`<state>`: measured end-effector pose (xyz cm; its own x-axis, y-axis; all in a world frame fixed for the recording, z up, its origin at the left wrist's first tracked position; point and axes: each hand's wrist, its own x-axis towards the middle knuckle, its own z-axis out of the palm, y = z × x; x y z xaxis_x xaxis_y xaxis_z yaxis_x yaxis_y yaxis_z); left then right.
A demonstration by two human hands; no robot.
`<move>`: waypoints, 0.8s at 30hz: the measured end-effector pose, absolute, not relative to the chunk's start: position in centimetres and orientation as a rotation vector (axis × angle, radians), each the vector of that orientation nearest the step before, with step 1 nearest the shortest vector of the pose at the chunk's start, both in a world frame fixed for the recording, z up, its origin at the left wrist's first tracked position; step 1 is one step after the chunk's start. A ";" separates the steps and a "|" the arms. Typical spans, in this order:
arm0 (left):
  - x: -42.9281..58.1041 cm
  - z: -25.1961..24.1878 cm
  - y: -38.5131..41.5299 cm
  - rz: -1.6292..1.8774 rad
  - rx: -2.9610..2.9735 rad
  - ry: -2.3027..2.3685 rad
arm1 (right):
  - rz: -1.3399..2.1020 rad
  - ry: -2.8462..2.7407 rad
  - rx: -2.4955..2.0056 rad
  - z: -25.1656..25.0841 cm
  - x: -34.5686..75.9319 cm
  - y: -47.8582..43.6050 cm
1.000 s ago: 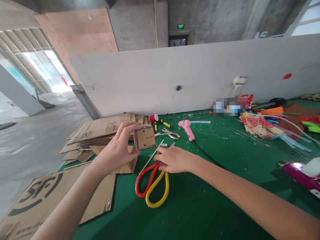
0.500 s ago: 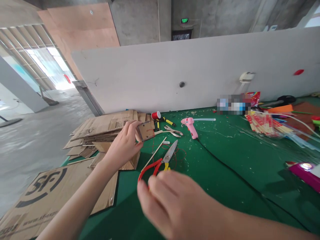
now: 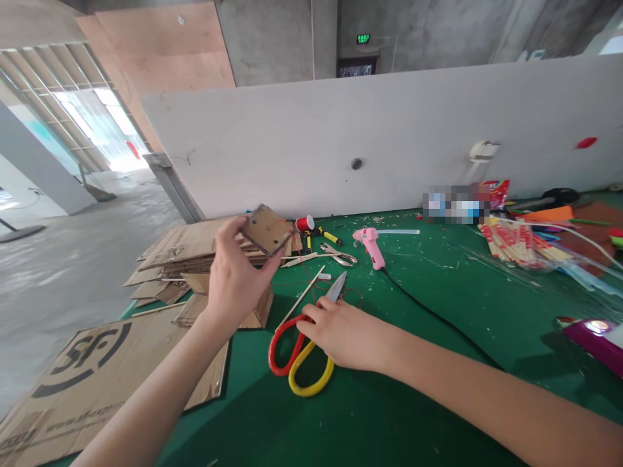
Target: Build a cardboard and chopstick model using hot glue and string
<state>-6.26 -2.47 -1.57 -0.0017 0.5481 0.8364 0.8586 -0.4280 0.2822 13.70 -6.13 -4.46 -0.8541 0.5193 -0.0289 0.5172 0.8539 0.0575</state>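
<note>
A small brown cardboard square [image 3: 267, 230] with holes in it is pinched by its edge in my left hand [image 3: 236, 275], held up above the table. Red thread [image 3: 302, 256] hangs from its right side down toward my other hand. Over the scissors [image 3: 311, 383], with one red and one yellow handle, my right hand [image 3: 341, 334] has its fingers curled together near the pivot. Whether they grip the scissors or the thread is hidden. The scissors lie on the green table, blades pointing away.
Stacked cardboard [image 3: 195, 243] and a flat printed sheet [image 3: 146, 363] lie at left. Behind are a red thread spool [image 3: 305, 223], pliers [image 3: 339, 255] and a pink glue gun [image 3: 372, 250] with a black cord. Bundled sticks [image 3: 520, 243] lie at right. A white panel [image 3: 292, 149] borders the back.
My left hand has raised the cardboard square and tilted its face toward me. My right hand has moved forward from the near side onto the scissors, which have stayed in place.
</note>
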 end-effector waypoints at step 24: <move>-6.9 -2.9 -0.9 -1.062 -2.320 -1.745 | -0.899 3.839 1.381 6.2 20.6 -4.8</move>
